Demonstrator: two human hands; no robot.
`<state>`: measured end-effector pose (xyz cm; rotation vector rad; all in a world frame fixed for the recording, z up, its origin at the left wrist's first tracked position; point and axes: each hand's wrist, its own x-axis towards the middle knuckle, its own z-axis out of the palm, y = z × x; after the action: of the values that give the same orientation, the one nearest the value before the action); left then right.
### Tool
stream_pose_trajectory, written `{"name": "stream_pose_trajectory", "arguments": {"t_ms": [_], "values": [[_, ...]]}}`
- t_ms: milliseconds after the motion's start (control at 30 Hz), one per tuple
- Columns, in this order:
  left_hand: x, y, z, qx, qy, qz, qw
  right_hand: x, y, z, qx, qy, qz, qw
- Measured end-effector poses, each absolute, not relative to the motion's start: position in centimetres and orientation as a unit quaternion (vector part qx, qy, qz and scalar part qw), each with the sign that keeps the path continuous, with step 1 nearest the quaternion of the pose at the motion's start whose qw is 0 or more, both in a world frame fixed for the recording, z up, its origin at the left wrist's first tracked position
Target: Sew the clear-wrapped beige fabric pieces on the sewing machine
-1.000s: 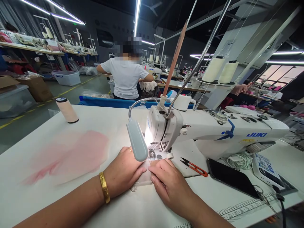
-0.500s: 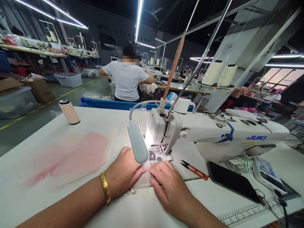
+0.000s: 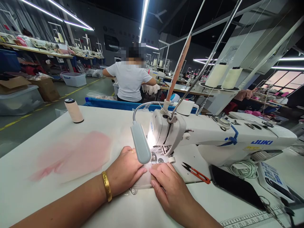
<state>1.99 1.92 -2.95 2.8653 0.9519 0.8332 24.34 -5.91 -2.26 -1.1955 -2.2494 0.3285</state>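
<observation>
Sheer pale pink fabric (image 3: pixel 92 152) lies spread on the white table, left of a JUKI sewing machine (image 3: pixel 168 129). My left hand (image 3: pixel 127 171) presses on a thin whitish part of the fabric beside the presser foot (image 3: pixel 163 149). Its thumb shows, but a grey lamp head (image 3: pixel 140 144) covers some fingertips. Close on the other side, my right hand (image 3: pixel 168 186) has its fingers curled together at the fabric's edge, just in front of the needle area. The exact grip under both hands is partly hidden.
Right of my hands lie orange-handled thread snips (image 3: pixel 196 173), a black phone (image 3: pixel 237 186), a coiled cable (image 3: pixel 244 167) and a clear ruler (image 3: pixel 251 217). A thread cone (image 3: pixel 74 110) stands at the back left. Beyond the table, a person in a white shirt (image 3: pixel 130 82) sits facing away.
The camera view has swung slightly left, so the surroundings appear shifted right. Both hands keep almost the same pose at the machine; the fabric shows no clear movement.
</observation>
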Motion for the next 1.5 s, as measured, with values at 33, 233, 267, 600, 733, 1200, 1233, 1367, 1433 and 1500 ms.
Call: {"name": "stream_pose_trajectory", "arguments": {"t_ms": [33,233,267,600,733,1200,1233,1367,1433,1500], "values": [[2.0,1.9,-2.8,0.914,0.304,0.267,-0.002,24.3,-5.9,-2.2,-0.451,-0.840,0.124,0.277],[1.7,0.1,-0.8,0.933,0.274,0.232,0.024,24.3,-5.8,-2.5,-0.464,-0.835,0.128,0.267],[1.7,-0.2,-0.6,0.935,0.270,0.227,0.032,24.3,-5.8,-2.6,-0.464,-0.835,0.127,0.267],[1.7,0.3,-1.7,0.927,0.267,0.260,0.039,24.6,-5.7,-2.8,-0.454,-0.836,0.124,0.283],[1.2,-0.5,-0.8,0.932,0.253,0.232,0.114,24.8,-5.8,-2.6,-0.435,-0.836,0.136,0.306],[2.1,-0.4,-0.8,0.901,0.284,0.296,0.143,24.8,-6.1,-2.1,-0.366,-0.868,0.120,0.314],[2.2,-0.5,-0.7,0.896,0.291,0.304,0.144,24.8,-6.1,-2.0,-0.368,-0.868,0.119,0.311],[2.5,-0.6,-0.5,0.884,0.292,0.325,0.165,24.9,-6.1,-1.9,-0.369,-0.870,0.116,0.305],[2.6,-0.7,-0.7,0.891,0.278,0.322,0.159,24.8,-6.1,-1.9,-0.365,-0.872,0.113,0.306],[2.7,-0.8,-1.0,0.900,0.262,0.316,0.144,24.8,-6.1,-1.9,-0.361,-0.872,0.110,0.311]]}}
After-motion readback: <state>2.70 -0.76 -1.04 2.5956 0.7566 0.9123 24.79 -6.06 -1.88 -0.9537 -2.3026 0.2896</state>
